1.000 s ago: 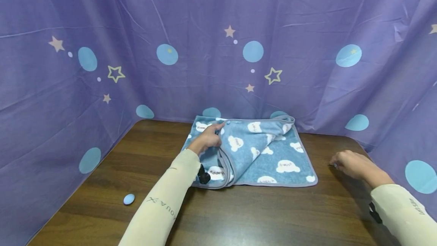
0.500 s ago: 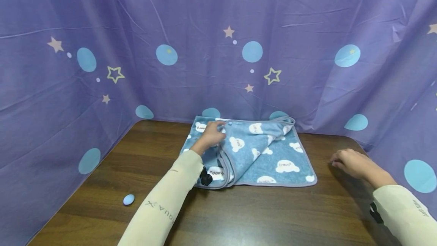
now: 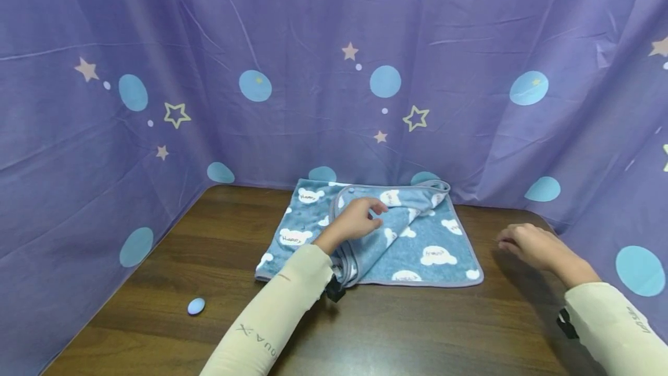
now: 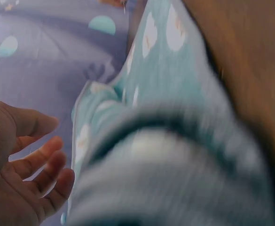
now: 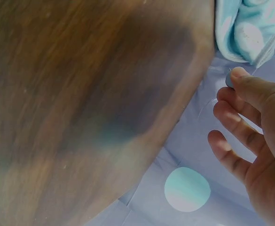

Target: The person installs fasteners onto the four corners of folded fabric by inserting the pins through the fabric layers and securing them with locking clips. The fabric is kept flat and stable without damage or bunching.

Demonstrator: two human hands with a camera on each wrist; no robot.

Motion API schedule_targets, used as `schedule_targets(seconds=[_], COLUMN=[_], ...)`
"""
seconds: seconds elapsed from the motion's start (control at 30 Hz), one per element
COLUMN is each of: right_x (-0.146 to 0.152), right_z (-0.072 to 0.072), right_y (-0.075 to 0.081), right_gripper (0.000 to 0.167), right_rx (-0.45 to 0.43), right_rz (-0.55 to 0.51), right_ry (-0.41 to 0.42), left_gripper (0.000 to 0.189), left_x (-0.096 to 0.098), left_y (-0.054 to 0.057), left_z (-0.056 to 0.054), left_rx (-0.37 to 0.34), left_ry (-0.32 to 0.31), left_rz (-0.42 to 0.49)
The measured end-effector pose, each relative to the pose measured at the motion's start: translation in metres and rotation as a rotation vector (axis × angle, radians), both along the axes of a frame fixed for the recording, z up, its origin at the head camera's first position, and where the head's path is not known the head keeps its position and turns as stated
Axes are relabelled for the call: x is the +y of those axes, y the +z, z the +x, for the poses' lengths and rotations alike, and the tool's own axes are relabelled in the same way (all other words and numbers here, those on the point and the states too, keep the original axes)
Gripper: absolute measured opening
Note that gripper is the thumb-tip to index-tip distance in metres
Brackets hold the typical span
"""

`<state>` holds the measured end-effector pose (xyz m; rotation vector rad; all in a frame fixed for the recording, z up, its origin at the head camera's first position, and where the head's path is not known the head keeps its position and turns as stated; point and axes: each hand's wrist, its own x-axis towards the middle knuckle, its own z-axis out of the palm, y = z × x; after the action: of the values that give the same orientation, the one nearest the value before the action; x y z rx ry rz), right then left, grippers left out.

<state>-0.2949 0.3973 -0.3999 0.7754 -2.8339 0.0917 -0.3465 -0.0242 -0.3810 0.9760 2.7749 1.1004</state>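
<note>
A blue fleece blanket [image 3: 438, 231] with white bear heads and grey trim lies on the table, its middle part folded over. My left hand [image 3: 357, 219] is over that fold, fingers loosely bent and holding nothing; whether it touches the cloth cannot be told. In the left wrist view, the left hand [image 4: 29, 169] shows thumb and fingers apart. Right of the blanket, my right hand [image 3: 527, 242] is above the table. It pinches a small blue-grey piece [image 5: 229, 79] with a thin pin-like tip between thumb and index finger. A small blue round spot [image 3: 351, 190] shows on the fold's back edge.
A small light-blue oval object [image 3: 196, 306] lies on the brown wooden table [image 3: 417, 329] at the left front. A purple curtain [image 3: 313, 120] with stars and blue ovals stands behind and along the sides.
My left hand has left the blanket's folded back corner and moved right and nearer, over the fold. The right hand has shifted slightly left and up. The blanket stays about the same.
</note>
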Motion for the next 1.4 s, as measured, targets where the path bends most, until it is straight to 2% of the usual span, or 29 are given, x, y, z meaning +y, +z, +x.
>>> schedule_targets(seconds=[0.07, 0.33, 0.53, 0.7, 0.9, 1.13, 1.4], right_x=[-0.002, -0.012, -0.02, -0.026, -0.033, -0.039, -0.045], right_z=[0.001, 0.006, 0.012, 0.013, 0.015, 0.017, 0.017], right_y=[0.001, 0.003, 0.005, 0.007, 0.006, 0.002, 0.002], right_gripper=[0.007, 0.007, 0.007, 0.007, 0.008, 0.007, 0.009], right_rx=[0.0, 0.048, 0.077, 0.084, 0.1, 0.086, 0.105], right_rz=[-0.002, -0.01, -0.011, 0.006, 0.007, 0.003, -0.002], right_ry=[-0.002, 0.024, 0.047, 0.048, 0.064, 0.081, 0.108], left_gripper=[0.027, 0.024, 0.026, 0.028, 0.03, 0.029, 0.031], left_x=[0.009, 0.043, 0.063, 0.078, 0.096, 0.117, 0.128], left_y=[-0.003, -0.014, -0.023, -0.028, -0.029, -0.031, -0.038], left_z=[0.006, 0.026, 0.032, 0.036, 0.043, 0.049, 0.051], left_rx=[-0.019, -0.006, -0.003, -0.009, 0.002, 0.049, 0.055], left_ry=[-0.022, -0.144, -0.247, -0.301, -0.331, -0.35, -0.266], left_rz=[-0.002, -0.07, -0.096, -0.176, -0.284, -0.341, -0.429])
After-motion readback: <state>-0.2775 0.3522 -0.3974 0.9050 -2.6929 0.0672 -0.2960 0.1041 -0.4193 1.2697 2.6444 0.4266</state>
